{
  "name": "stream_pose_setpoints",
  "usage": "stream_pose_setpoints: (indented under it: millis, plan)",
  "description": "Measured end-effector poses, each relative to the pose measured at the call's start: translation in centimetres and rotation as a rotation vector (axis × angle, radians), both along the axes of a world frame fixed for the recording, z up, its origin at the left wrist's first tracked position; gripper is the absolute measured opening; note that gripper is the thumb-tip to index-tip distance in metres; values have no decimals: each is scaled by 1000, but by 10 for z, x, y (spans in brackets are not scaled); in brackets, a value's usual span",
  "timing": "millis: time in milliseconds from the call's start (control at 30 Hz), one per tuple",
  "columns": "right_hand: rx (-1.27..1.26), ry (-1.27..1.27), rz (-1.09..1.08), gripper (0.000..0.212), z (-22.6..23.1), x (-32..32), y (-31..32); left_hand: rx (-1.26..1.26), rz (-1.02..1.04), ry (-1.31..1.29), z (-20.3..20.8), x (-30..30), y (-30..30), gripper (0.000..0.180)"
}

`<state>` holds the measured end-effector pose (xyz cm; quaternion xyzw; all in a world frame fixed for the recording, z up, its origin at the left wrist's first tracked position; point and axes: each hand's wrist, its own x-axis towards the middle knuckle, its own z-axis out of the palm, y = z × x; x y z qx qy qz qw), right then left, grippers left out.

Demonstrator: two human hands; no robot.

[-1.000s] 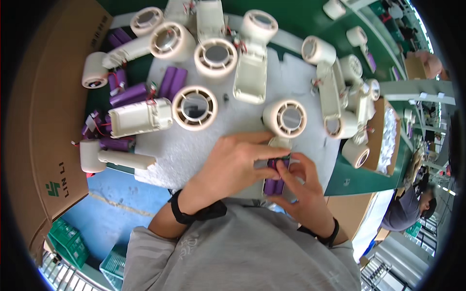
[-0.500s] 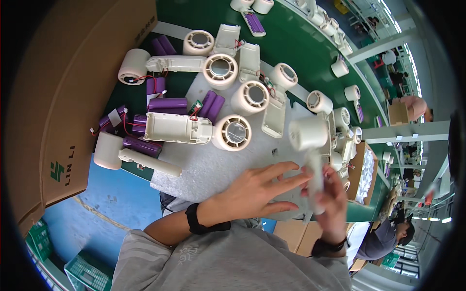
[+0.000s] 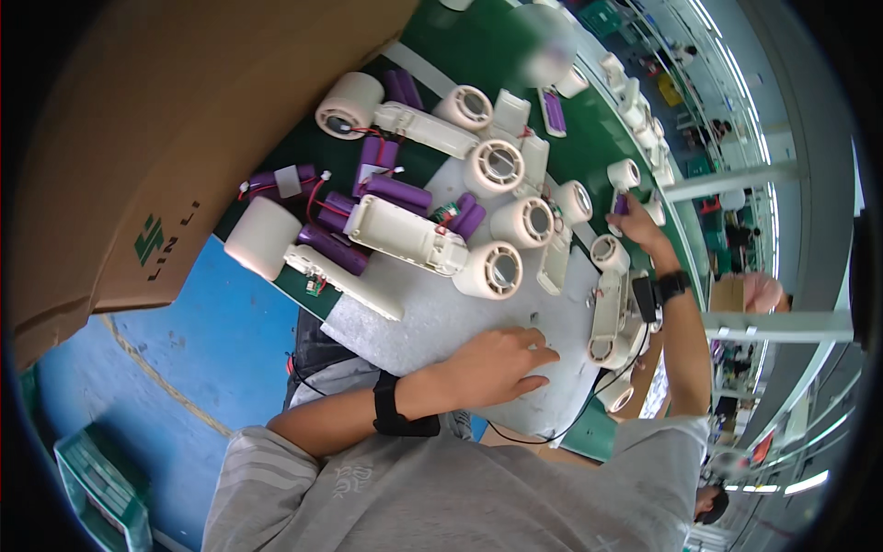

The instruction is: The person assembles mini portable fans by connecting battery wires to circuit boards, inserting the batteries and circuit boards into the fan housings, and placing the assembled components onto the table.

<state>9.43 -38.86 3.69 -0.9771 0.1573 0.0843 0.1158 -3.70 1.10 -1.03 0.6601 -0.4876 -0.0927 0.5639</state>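
Note:
My left hand (image 3: 497, 366) rests just above the white foam sheet (image 3: 395, 336), empty, its fingers loosely stretched and apart. My right hand (image 3: 641, 226) reaches out to the green conveyor surface, fingers closed around the handle of a white handheld fan (image 3: 624, 173). A purple battery pack (image 3: 621, 204) shows in that handle beside my fingertips. In front of me lies an opened fan housing (image 3: 405, 232), its hollow handle facing up and its round head to the right. Another fan (image 3: 262, 237) lies at the left, a small green circuit board (image 3: 315, 286) beside its handle.
Several purple battery cells (image 3: 333, 248) with red wires lie among the fans on the left. A large cardboard box (image 3: 175, 156) stands along the left side. More fan housings (image 3: 607, 308) crowd the right edge of the foam. A green crate (image 3: 101, 488) is on the floor.
My right hand has let go of the white fan it held before me and moved far right to another fan. My left hand has drawn back slightly. The view has shifted.

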Motion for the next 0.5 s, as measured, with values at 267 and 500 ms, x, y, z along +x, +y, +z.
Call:
stream_pose_setpoints:
  millis: [267,500]
  plan:
    - [390,149,46,54,72,6,174,-50,61,65,-2,3,1,25]
    - [382,135,167,43,67,-35,159,-213,-4,98,7,10,5,22]
